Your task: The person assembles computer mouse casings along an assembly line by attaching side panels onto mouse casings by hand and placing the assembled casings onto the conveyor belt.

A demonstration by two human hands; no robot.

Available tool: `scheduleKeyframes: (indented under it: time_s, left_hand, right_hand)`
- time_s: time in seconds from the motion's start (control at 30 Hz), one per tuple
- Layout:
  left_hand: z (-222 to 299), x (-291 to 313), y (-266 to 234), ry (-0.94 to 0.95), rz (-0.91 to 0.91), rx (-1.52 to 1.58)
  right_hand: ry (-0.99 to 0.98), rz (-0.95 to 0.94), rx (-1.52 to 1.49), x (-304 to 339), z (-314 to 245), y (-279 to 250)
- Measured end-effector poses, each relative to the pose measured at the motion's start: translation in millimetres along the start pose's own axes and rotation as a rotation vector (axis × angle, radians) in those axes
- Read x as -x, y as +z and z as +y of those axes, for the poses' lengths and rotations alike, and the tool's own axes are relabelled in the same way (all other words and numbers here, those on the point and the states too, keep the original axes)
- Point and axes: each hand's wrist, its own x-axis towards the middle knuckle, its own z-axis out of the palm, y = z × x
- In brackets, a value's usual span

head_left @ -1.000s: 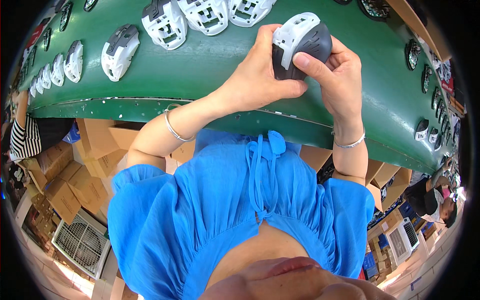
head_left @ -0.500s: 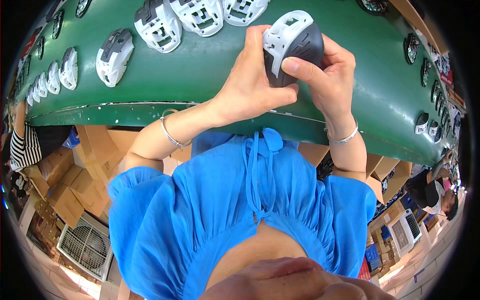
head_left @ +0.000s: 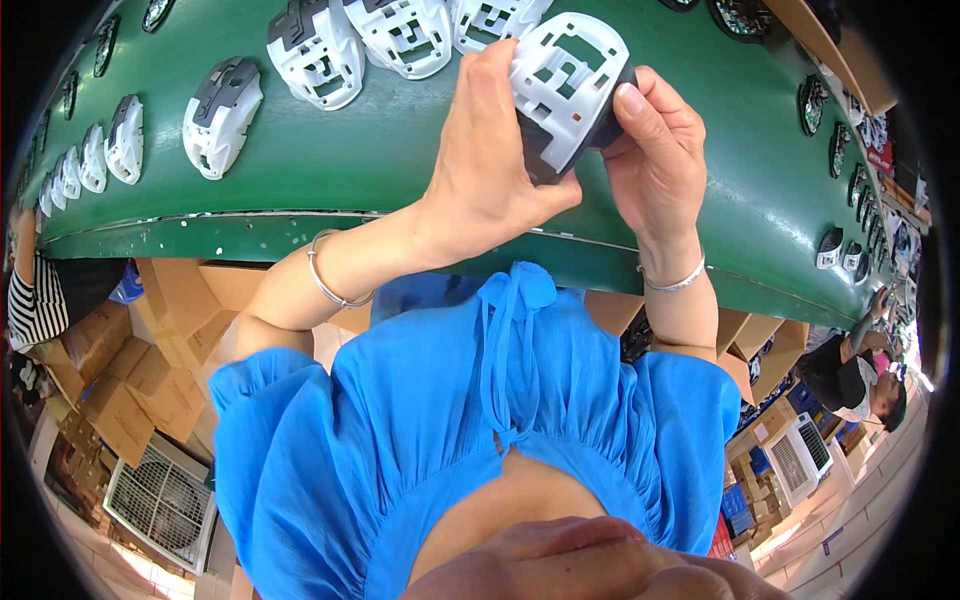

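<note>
Over the green work surface, both hands hold a computer mouse shell, a white frame with openings and dark grey panels. My left hand is closed around the shell's left side, its thumb by the lower dark end. My right hand pinches the dark right edge between thumb and fingers. The white frame faces up, and its dark side panel is mostly turned away. Just beyond my left hand lie similar shells, including a white one with grey. Farther left rests another grey and white shell.
Smaller-looking shells line the left end. Dark parts with circuit boards lie along the right side. Cardboard boxes and a fan-like grille unit stand below left. Other people are at both sides.
The mouse shell has tilted in my hands, so the open white frame shows more and the dark side panel less. My right thumb has moved from the panel to the shell's edge.
</note>
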Motion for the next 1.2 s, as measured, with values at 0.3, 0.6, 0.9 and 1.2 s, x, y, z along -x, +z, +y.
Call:
scheduleKeyframes:
  time_s: [0.3, 0.6, 0.9, 1.2]
  left_hand:
    - [12, -11, 3, -0.034, 0.023, -0.103]
    - [-6, -8, 10, 0.125, 0.049, -0.117]
    - [-5, -11, 4, 0.129, 0.15, -0.151]
    - [-6, -25, -39, 0.073, -0.01, 0.026]
  right_hand:
    - [-0.279, 0.148, 0.039, -20, 13, 5]
    - [-0.401, 0.352, 0.37, -46, 21, 21]
    - [-0.443, 0.384, 0.445, -51, 29, 25]
    - [-0.528, -0.005, 0.768, 4, -22, 12]
